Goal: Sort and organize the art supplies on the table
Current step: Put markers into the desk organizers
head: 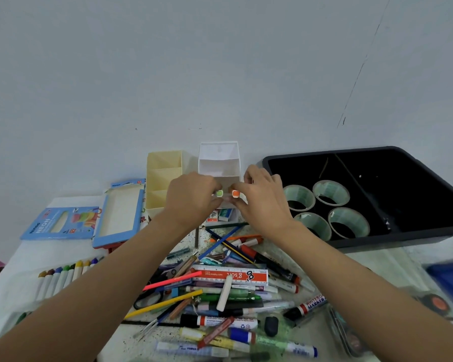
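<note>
My left hand pinches a small white item with a green end. My right hand pinches a matching one with an orange end. Both are held side by side just in front of the white compartment organizer at the back of the table. A cream compartment organizer stands to its left. Below my hands lies a heap of pens, markers and pencils with a red ruler on top.
A black tray at the right holds several tape rolls. A blue crayon box and its open lid lie at the left, with a row of crayons nearer. Erasers sit under my hands. Scissors lie in the heap.
</note>
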The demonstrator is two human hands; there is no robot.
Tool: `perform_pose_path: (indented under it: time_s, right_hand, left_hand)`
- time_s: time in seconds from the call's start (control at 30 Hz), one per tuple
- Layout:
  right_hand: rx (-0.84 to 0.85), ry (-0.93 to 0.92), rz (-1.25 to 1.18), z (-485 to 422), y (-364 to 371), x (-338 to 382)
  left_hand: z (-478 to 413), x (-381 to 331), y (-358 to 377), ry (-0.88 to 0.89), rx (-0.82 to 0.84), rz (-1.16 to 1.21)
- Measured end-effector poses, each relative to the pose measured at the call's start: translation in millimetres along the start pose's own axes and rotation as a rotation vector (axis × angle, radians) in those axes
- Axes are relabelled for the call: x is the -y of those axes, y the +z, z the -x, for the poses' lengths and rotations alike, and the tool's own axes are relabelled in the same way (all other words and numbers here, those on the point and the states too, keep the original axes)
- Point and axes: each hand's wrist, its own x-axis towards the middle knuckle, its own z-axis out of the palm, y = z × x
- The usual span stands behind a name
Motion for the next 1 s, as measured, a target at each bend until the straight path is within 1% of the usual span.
perform_pose_path:
  time_s: [0.07,0.17,0.3,0.43,0.53,0.63,0.77,1.0]
  right_hand:
    - [0.089,0.035,-0.041,2.3,2.2,-2.3]
    - [0.228,0.064,-0.084,2.3,3.2,-3.4]
    - [0.361,0.069,-0.079,-0.4,0.2,1.5]
    - [0.464,0.092,-0.152,-3.2,-2.9,4.1]
    - [0.507,0.114,-0.215,-6.3,-5.7,1.6]
    - [0.543,0.128,-0.234,-8.2,-1.1,-1.9]
    - [0.551,0.148,-0.273,-10.9,6.7,-0.5]
    - [0.523,0.134,-0.243,-13.5,10.1,0.2]
  left_hand:
    - [7.0,2.9,-1.0,0.010,-0.027,0.060]
    - [17.4,8.2,-5.7,0.008,-0.046,0.271]
    - [28.5,21.5,2.1,-0.011,-0.017,0.463]
    - [31.2,24.3,13.3,-0.086,0.018,0.571]
    - [27.4,24.3,19.4,-0.096,-0.021,0.690]
    - [26.8,23.5,23.5,-0.103,-0.043,0.733]
    - [28.2,22.2,23.0,-0.140,-0.053,0.739]
    - [24.2,14.0,29.1,-0.189,-0.189,0.696]
